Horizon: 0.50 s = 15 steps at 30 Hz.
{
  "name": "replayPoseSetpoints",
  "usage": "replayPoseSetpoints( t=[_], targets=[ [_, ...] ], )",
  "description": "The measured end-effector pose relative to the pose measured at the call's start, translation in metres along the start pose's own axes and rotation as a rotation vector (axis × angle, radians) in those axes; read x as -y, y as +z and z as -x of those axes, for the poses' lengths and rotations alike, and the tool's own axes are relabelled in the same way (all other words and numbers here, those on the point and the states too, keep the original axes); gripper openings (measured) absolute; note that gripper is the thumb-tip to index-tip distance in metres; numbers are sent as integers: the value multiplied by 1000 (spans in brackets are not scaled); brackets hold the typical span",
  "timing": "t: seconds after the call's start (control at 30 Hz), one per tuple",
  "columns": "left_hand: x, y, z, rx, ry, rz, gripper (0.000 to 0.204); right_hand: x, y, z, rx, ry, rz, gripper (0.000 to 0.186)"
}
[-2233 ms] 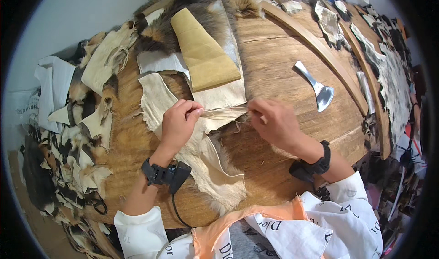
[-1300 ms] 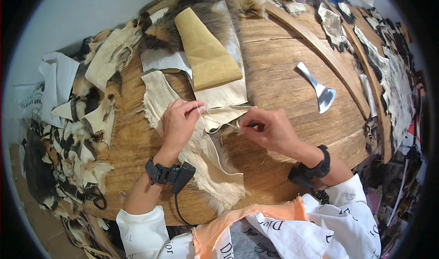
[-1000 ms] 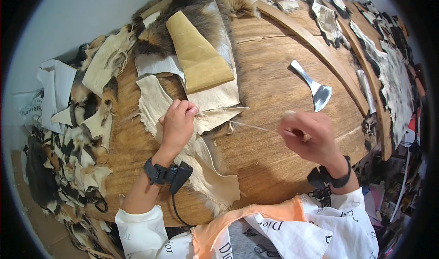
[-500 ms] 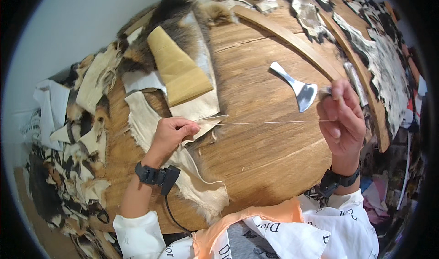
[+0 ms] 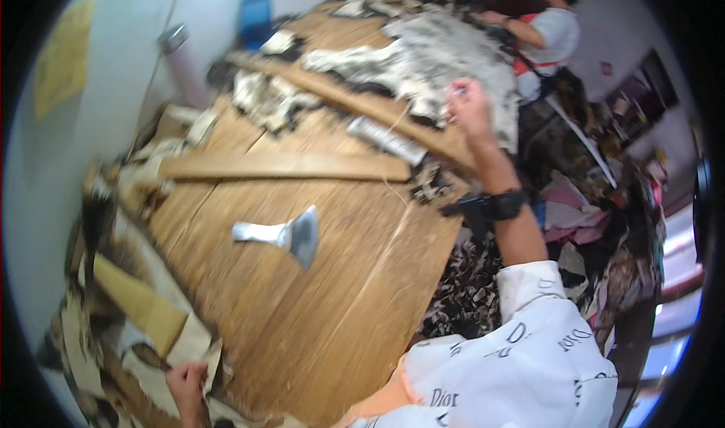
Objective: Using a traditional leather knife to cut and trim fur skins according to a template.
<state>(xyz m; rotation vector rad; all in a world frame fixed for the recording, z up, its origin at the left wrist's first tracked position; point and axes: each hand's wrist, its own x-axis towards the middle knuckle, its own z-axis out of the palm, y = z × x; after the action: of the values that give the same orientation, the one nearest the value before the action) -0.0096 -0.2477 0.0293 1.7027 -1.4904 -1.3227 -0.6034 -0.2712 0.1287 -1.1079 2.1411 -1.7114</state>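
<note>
My left hand [image 5: 187,383] is closed at the lower left, pinching the edge of a pale pelt piece [image 5: 198,345]. My right hand [image 5: 470,109] is raised far out to the upper right, its fingers pinched together. A thin pale thread [image 5: 387,173] hangs slack below and left of it, over the wood; whether a needle is in the fingers is too blurred to tell. A folded tan paper piece [image 5: 143,307] lies on fur and hide beside my left hand. Between my hands, a fan-shaped metal blade [image 5: 302,237] with a short handle lies on the wooden table [image 5: 340,292].
Two long wooden strips [image 5: 287,166] [image 5: 355,99] and a white tube-like object [image 5: 387,139] lie across the table. Beyond are a spotted hide [image 5: 430,50], a blue bottle [image 5: 255,12] and a pink flask [image 5: 185,65]. Another person [image 5: 547,31] works at the far right. Dark scraps [image 5: 472,284] heap beside the table.
My right hand has swung up and outward to the right, away from my left, and the thread now hangs loose. The view has turned right; my left hand still grips the pelt.
</note>
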Motion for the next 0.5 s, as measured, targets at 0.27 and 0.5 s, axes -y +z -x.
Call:
replayPoseSetpoints(
  t=[0.27, 0.5],
  targets=[
    [-40, 10, 16, -8, -122, -77, 21, -83, 74, 16, 250, -368, 954, 15],
    [-50, 15, 16, -9, -76, -88, 24, -70, 97, 4, 271, -466, 1038, 14]
  ],
)
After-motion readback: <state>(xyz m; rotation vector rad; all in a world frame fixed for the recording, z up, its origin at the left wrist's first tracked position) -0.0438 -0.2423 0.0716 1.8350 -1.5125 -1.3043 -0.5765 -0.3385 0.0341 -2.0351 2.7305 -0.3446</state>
